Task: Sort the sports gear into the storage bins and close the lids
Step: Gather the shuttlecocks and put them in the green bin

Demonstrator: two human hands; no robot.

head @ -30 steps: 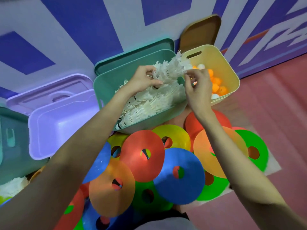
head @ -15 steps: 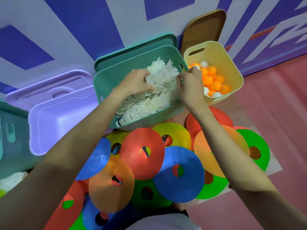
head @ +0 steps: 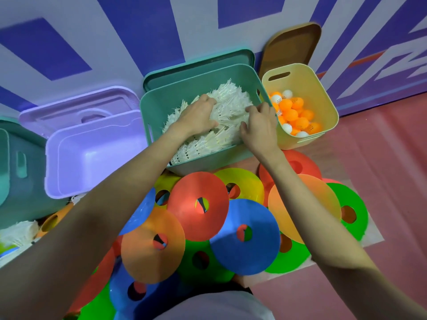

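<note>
A green bin at the wall holds rows of white shuttlecocks. Both my hands are down inside it. My left hand lies palm down on the pile with its fingers curled over the feathers. My right hand grips the shuttlecocks at the bin's right side, fingers bent. To the right, a yellow bin holds orange and white ping-pong balls. A purple bin stands open on the left. Several coloured disc cones lie overlapping on the floor below my arms.
The green lid, a purple lid and a brown lid lean against the blue and white wall. A teal bin sits at the far left, with more shuttlecocks below it. Pink floor spreads to the right.
Both hands have lowered the stack of shuttlecocks from above the rim down into the green bin. The stack now lies on the pile inside.
</note>
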